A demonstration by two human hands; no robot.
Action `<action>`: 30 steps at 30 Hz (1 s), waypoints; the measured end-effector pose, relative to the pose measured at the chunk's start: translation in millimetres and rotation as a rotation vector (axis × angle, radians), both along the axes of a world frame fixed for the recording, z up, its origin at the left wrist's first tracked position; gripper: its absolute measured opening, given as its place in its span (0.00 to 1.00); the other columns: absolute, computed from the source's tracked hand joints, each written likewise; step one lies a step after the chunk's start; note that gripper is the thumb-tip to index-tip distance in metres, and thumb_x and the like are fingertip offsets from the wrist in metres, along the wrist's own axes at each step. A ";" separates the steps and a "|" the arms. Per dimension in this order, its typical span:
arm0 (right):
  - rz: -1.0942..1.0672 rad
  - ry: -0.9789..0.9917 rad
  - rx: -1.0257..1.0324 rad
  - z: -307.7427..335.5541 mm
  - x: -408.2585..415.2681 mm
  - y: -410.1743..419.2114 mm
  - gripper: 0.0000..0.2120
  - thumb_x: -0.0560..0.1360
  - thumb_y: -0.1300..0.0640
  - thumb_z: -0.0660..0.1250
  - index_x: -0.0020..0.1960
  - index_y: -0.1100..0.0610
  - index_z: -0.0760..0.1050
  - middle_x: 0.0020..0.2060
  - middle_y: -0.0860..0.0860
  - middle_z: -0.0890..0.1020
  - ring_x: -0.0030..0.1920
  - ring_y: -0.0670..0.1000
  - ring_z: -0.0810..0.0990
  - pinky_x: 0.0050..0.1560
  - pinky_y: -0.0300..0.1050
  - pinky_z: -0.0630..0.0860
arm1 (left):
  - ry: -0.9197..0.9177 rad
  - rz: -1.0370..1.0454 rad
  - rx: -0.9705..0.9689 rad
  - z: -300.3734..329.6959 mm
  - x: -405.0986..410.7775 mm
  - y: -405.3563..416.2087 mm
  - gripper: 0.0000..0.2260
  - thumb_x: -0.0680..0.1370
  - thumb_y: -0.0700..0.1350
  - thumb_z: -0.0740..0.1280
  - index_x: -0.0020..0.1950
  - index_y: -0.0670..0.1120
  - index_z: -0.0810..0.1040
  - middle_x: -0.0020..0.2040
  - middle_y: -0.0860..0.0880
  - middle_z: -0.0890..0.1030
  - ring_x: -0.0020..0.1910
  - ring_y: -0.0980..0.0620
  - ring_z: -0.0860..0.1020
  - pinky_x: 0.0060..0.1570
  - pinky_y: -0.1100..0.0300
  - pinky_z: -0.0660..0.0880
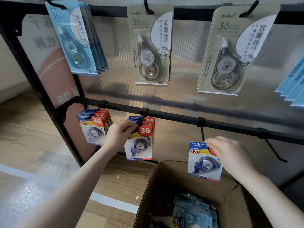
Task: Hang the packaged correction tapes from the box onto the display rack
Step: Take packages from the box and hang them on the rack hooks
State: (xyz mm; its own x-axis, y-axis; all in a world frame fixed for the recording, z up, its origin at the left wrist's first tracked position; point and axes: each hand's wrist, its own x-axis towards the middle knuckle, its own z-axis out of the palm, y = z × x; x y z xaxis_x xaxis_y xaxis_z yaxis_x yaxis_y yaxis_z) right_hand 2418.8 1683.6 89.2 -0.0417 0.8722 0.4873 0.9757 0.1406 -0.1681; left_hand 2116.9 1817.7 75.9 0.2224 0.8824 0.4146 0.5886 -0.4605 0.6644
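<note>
Tape packs with a red 36 hang on the low black bar (pixel 172 116) of the rack, and my left hand (pixel 119 134) pinches the top of the front pack (pixel 139 143) in the middle bunch. My right hand (pixel 230 155) pinches the top corner of one more tape pack (pixel 203 162), holding it up just under a bare hook (pixel 202 132) and over the open brown box (pixel 158 186). More packs (pixel 194 213) lie down inside that box.
</note>
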 end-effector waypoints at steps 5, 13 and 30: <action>0.080 0.011 0.002 -1.5 6.2 0.3 0.11 0.61 0.65 0.79 0.41 0.61 0.82 0.31 0.53 0.82 0.29 0.53 0.80 0.22 0.38 0.70 | 0.018 0.027 0.066 -3.2 7.6 4.3 0.07 0.76 0.36 0.66 0.50 0.41 0.82 0.47 0.48 0.81 0.45 0.55 0.76 0.42 0.69 0.70; 0.084 0.000 0.035 0.0 10.6 2.6 0.09 0.64 0.62 0.77 0.42 0.62 0.81 0.33 0.54 0.82 0.32 0.55 0.81 0.26 0.47 0.76 | 0.062 0.050 0.128 -5.0 13.4 10.5 0.07 0.76 0.36 0.67 0.51 0.40 0.82 0.48 0.44 0.82 0.44 0.54 0.74 0.44 0.65 0.68; -0.013 0.032 0.024 -14.0 19.1 44.6 0.11 0.65 0.65 0.76 0.47 0.62 0.82 0.36 0.56 0.83 0.35 0.58 0.81 0.29 0.40 0.68 | 0.089 0.084 0.252 -11.7 12.1 15.2 0.06 0.72 0.35 0.71 0.48 0.41 0.84 0.44 0.43 0.79 0.44 0.45 0.74 0.43 0.55 0.69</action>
